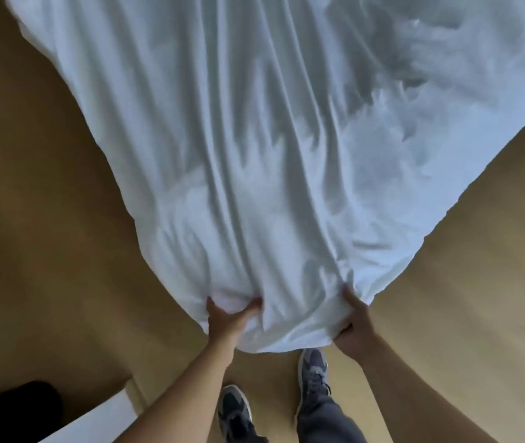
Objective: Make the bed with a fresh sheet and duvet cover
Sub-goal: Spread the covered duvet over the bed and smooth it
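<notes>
A white duvet in its cover spreads over the bed and narrows toward me at the near corner, with long folds running up its middle and crumpled fabric at the upper right. My left hand grips a bunch of the fabric at the corner's left side, thumb and fingers curled into it. My right hand grips the corner's right side, fingers tucked under the edge. The mattress and sheet underneath are hidden.
Tan carpet lies on both sides of the bed corner. My two feet in grey shoes stand just below the corner. A white furniture edge and a dark object sit at the lower left.
</notes>
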